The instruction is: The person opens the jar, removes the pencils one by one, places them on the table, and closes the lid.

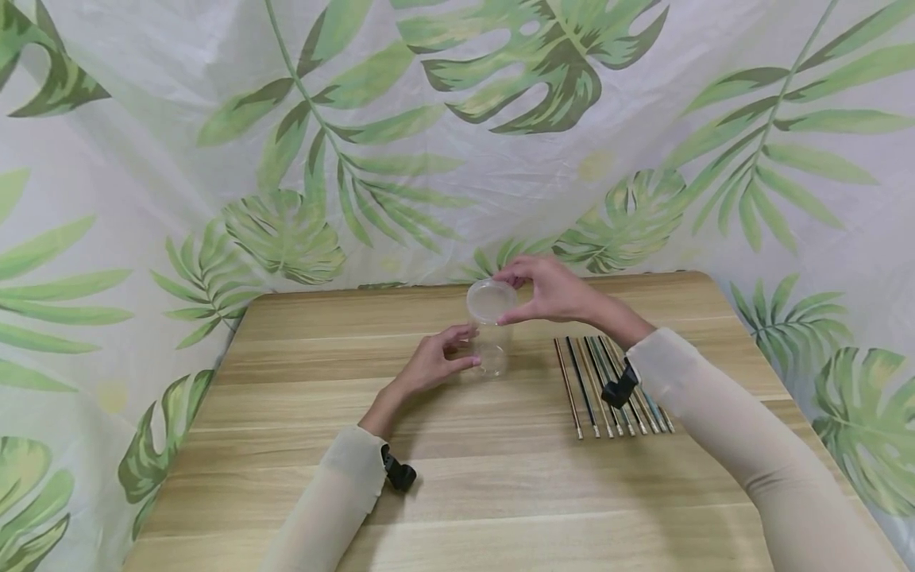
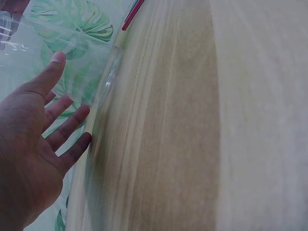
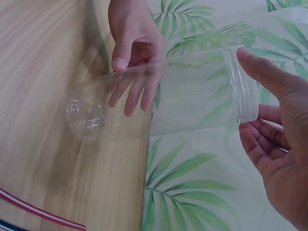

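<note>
A clear plastic jar [image 1: 489,342] stands upright on the table, with a whitish translucent lid [image 1: 492,302] at its top. My right hand [image 1: 554,291] pinches the lid's rim between thumb and fingers, as the right wrist view also shows for the lid [image 3: 248,91]. Low on the jar's other side is my left hand [image 1: 432,361], thumb and fingers spread about the wall. In the left wrist view its fingers [image 2: 70,130] look loosely extended beside the jar [image 2: 82,72]; whether they touch it I cannot tell. Nothing shows inside the jar.
Several pencils [image 1: 588,389] lie side by side on the wooden table [image 1: 500,492], right of the jar and partly under my right forearm. Behind the table's far edge hangs a leaf-patterned cloth [image 1: 400,159]. Each wrist carries a small black camera [image 1: 400,474].
</note>
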`<state>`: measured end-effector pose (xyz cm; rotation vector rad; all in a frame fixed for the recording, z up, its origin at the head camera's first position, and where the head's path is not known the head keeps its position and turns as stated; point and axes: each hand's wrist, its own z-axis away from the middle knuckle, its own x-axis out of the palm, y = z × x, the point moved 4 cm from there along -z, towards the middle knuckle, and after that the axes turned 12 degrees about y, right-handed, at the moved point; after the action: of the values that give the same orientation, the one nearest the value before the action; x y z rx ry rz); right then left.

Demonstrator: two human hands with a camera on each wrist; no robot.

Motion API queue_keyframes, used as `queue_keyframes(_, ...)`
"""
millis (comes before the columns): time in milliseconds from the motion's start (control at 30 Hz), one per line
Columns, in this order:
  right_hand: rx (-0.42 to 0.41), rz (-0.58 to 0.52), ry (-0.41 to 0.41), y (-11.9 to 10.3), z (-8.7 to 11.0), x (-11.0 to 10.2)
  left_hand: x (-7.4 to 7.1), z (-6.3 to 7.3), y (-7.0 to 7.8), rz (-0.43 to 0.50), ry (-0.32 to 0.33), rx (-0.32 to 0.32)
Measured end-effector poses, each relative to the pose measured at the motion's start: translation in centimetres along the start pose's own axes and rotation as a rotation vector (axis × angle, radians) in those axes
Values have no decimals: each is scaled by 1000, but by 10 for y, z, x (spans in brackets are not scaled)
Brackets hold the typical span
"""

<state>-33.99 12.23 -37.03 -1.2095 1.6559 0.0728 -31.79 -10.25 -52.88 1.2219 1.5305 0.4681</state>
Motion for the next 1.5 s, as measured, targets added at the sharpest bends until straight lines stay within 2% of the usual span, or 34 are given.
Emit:
queue_keyframes(133, 7, -11, 3, 0, 0, -1, 0, 0, 0, -2, 3, -8)
queue_keyframes(333, 40, -117, 7, 2, 0, -2, -1, 0, 0, -11, 3, -7)
queue_keyframes(467, 28, -161, -2, 3, -2, -2, -1, 1, 1, -2, 2, -7)
queue_keyframes(800, -45, -122, -43, 6, -1, -1, 0, 1, 2, 20, -4, -9)
queue_keyframes(1033, -53, -130, -45, 6, -1, 0, 2, 0, 2, 53, -4, -5)
queue_keyframes(1300, -42, -144, -8, 7, 1, 0, 3, -1, 2, 22, 11, 9)
queue_keyframes(1500, -35, -115, 52, 5, 3, 1, 3, -1, 3, 12, 19, 5)
